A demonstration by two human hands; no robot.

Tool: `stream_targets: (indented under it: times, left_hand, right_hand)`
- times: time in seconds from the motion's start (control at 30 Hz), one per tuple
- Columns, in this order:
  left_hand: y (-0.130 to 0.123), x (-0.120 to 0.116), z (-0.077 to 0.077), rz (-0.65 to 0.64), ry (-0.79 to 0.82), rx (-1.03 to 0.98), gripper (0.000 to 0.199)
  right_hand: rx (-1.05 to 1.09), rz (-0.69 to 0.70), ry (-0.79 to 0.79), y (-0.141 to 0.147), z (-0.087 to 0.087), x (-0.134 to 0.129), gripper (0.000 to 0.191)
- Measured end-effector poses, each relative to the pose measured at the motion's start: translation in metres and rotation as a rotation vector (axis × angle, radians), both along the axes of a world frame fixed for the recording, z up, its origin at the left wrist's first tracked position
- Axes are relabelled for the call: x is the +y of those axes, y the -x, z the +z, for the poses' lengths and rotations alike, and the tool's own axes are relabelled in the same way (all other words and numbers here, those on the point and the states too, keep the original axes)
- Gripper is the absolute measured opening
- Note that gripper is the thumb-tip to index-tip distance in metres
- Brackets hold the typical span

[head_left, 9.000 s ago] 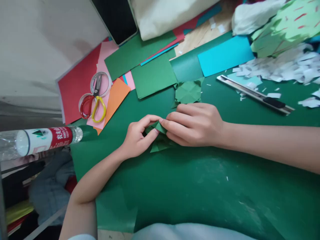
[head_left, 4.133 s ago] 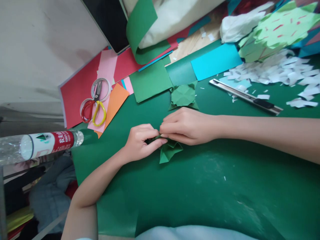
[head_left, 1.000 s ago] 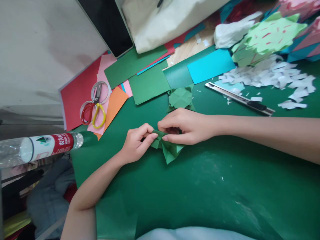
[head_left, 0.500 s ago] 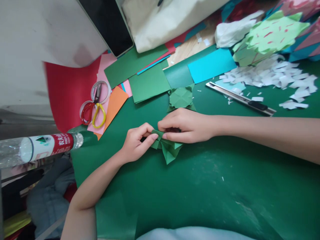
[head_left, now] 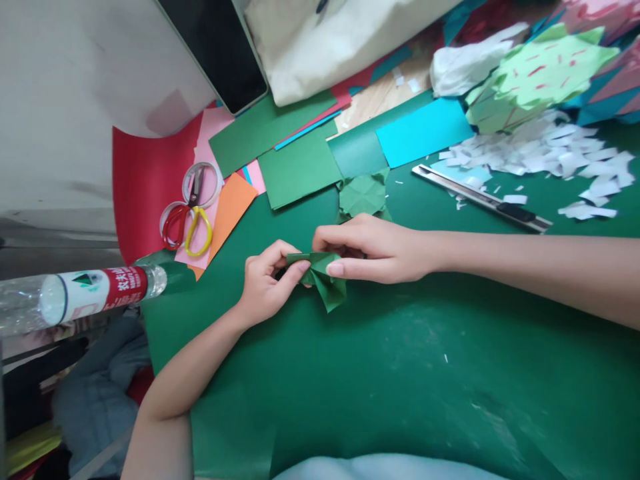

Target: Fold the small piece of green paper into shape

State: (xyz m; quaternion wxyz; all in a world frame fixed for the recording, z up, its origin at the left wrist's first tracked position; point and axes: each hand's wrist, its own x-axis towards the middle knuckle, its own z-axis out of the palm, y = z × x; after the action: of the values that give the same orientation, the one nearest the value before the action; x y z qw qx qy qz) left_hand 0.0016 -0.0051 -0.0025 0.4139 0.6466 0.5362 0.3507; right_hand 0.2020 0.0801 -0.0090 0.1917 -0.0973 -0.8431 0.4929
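Observation:
A piece of folded green paper [head_left: 327, 283] is held between both hands just over the green table mat. My left hand [head_left: 270, 277] pinches its left end between thumb and fingers. On the other side, my right hand [head_left: 370, 250] grips the right edge, its thumb on the near face and its fingers curled behind. One pointed flap hangs down toward me. Just beyond my right hand lies a second folded green paper piece [head_left: 363, 195], flat on the mat and partly covered by that hand.
Green paper sheets [head_left: 300, 167] and a blue sheet [head_left: 425, 132] lie behind. Scissors [head_left: 187, 220] rest on tape rolls and coloured paper at left, near a plastic bottle [head_left: 100, 293]. A box cutter [head_left: 483, 199] and white paper scraps [head_left: 545, 150] are at right.
The folded green paper has been turned and lifted slightly, its hanging flap shifting left and up. My right thumb now presses its near face. The red sheet's far-left edge has moved inward.

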Motion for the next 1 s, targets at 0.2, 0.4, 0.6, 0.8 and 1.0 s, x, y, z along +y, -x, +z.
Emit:
stream_targets:
  times: [0.2, 0.4, 0.6, 0.8, 1.0]
  left_hand:
    - [0.0006, 0.0014, -0.0067, 0.156, 0.026, -0.189, 0.021]
    - [-0.001, 0.0012, -0.0059, 0.085, 0.025, -0.165, 0.022]
    - [0.0013, 0.0016, -0.0036, 0.011, -0.104, -0.019, 0.021]
    - [0.0031, 0.0002, -0.0035, -0.021, -0.074, 0.021, 0.022]
    - [0.0046, 0.0006, -0.0036, -0.044, -0.112, 0.056, 0.029]
  right_hand:
    - [-0.029, -0.049, -0.034, 0.0025, -0.0006, -0.0023, 0.032]
    - [-0.045, -0.058, -0.119, 0.0045, -0.0011, -0.0017, 0.032]
    - [-0.049, -0.038, -0.122, 0.0039, -0.0016, -0.001, 0.032]
    - [-0.06, -0.035, -0.134, 0.0039, -0.002, -0.0011, 0.03]
    - [-0.051, -0.032, -0.141, 0.0038, -0.0029, -0.0013, 0.029]
